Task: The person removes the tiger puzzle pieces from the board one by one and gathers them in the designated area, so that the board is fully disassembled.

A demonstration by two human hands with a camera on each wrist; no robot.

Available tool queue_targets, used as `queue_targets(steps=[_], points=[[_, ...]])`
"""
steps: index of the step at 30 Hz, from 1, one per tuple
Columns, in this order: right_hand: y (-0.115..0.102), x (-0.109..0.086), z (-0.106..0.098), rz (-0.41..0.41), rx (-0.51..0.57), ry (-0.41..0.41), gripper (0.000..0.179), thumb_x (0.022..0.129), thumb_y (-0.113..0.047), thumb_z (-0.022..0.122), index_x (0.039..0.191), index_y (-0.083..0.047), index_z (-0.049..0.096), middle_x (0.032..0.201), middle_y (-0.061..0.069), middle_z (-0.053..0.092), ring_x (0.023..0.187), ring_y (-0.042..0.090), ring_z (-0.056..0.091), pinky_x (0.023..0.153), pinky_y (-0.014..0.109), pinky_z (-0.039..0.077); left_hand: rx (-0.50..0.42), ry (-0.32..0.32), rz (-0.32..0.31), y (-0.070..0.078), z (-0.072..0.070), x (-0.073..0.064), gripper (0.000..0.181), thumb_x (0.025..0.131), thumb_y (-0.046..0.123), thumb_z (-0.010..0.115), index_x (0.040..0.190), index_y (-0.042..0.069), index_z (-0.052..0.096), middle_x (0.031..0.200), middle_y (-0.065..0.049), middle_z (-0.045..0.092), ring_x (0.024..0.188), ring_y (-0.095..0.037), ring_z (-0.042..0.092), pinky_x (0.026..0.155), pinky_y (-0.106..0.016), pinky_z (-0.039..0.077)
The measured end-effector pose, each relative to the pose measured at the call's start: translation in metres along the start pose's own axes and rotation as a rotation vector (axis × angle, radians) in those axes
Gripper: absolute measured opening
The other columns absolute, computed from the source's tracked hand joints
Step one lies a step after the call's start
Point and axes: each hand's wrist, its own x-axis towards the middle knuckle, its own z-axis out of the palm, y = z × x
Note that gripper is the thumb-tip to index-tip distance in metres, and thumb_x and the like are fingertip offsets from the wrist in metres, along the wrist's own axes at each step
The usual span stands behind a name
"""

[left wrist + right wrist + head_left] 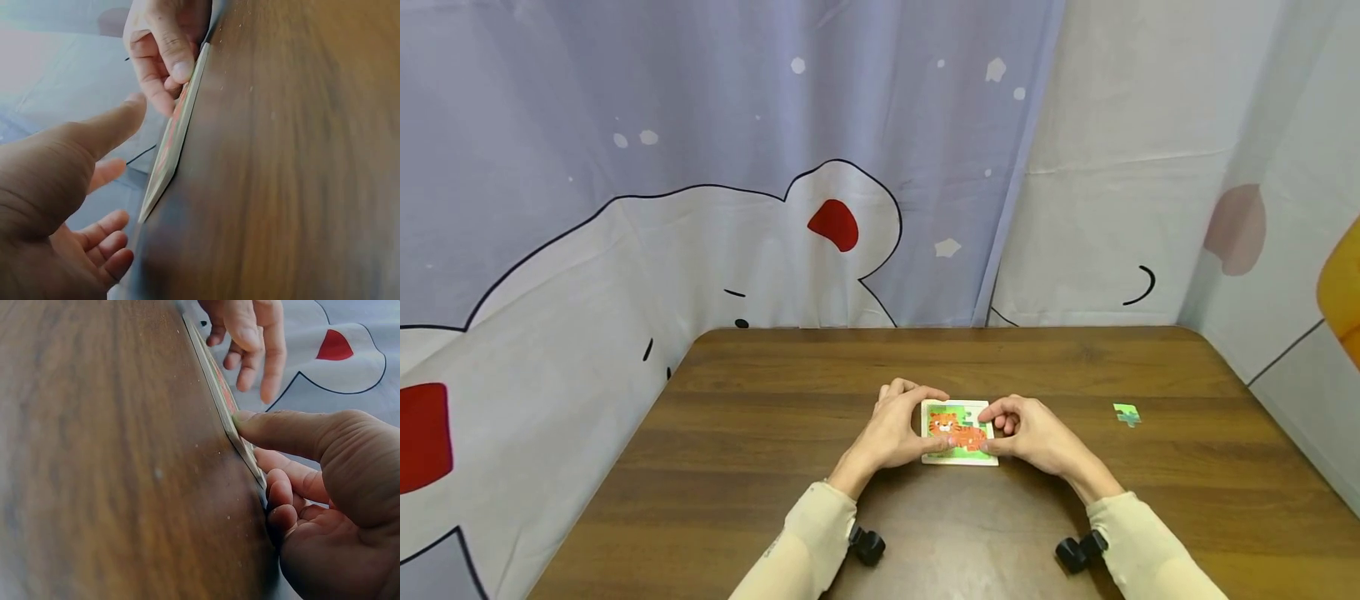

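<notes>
A small tiger jigsaw puzzle (955,456) in a white-edged tray lies flat on the table, with a pale gap at its upper right. My left hand (897,425) arches round the left side, fingers spread and thumb over the picture; the left wrist view shows this hand (69,169) apart from the tray. At the right side, my right hand (1033,433) has thumb and bent index finger about an orange-and-green puzzle piece (982,432) in the picture. Its thumb (269,430) touches the puzzle near the edge in the right wrist view, the other fingers curled.
A loose green puzzle piece (1127,414) lies on the brown wooden table (760,433), to the right of the tray. Behind the table hangs a printed curtain (925,167). Black wrist devices (867,546) are on both sleeves.
</notes>
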Motion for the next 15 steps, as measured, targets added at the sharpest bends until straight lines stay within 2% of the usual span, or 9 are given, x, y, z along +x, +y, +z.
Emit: queue_targets(steps=[2, 5, 7, 12, 15], points=[[0.001, -0.001, 0.0, 0.002, 0.0, -0.002, 0.034, 0.085, -0.007, 0.095, 0.114, -0.002, 0.077, 0.094, 0.006, 0.061, 0.084, 0.017, 0.054, 0.074, 0.023, 0.046, -0.002, 0.028, 0.038, -0.003, 0.007, 0.003, 0.058, 0.085, 0.039, 0.098, 0.136, 0.02, 0.079, 0.132, -0.011, 0.062, 0.121, -0.028, 0.049, 0.102, -0.048, 0.045], [0.001, -0.001, 0.0, 0.006, 0.002, -0.006, 0.034, 0.085, -0.008, 0.095, 0.114, -0.003, 0.078, 0.095, 0.005, 0.061, 0.084, 0.017, 0.054, 0.074, 0.023, 0.046, 0.009, 0.041, 0.05, -0.005, 0.013, 0.004, 0.051, 0.083, 0.038, 0.099, 0.13, 0.023, 0.082, 0.129, -0.008, 0.062, 0.119, -0.026, 0.048, 0.099, -0.047, 0.043], [0.0, -0.001, 0.0, 0.006, 0.01, -0.007, 0.035, 0.085, -0.008, 0.095, 0.115, -0.002, 0.078, 0.095, 0.005, 0.061, 0.084, 0.016, 0.054, 0.073, 0.023, 0.046, 0.025, 0.033, 0.033, -0.005, 0.015, 0.004, 0.049, 0.083, 0.038, 0.099, 0.127, 0.024, 0.084, 0.129, -0.008, 0.06, 0.119, -0.026, 0.048, 0.1, -0.047, 0.042], [-0.003, -0.001, 0.0, 0.001, 0.031, -0.003, 0.035, 0.085, -0.007, 0.095, 0.114, -0.001, 0.077, 0.094, 0.006, 0.061, 0.084, 0.016, 0.053, 0.072, 0.023, 0.045, 0.037, -0.001, -0.056, 0.001, 0.013, 0.004, 0.049, 0.081, 0.039, 0.102, 0.126, 0.027, 0.086, 0.136, -0.009, 0.058, 0.127, -0.03, 0.047, 0.105, -0.05, 0.041], [-0.003, -0.001, 0.0, 0.006, 0.038, 0.003, 0.035, 0.085, -0.007, 0.095, 0.114, 0.0, 0.077, 0.093, 0.006, 0.06, 0.084, 0.017, 0.053, 0.071, 0.023, 0.044, 0.038, -0.009, -0.081, 0.003, 0.013, 0.005, 0.049, 0.082, 0.039, 0.102, 0.127, 0.028, 0.086, 0.138, -0.008, 0.057, 0.128, -0.029, 0.047, 0.104, -0.049, 0.041]])
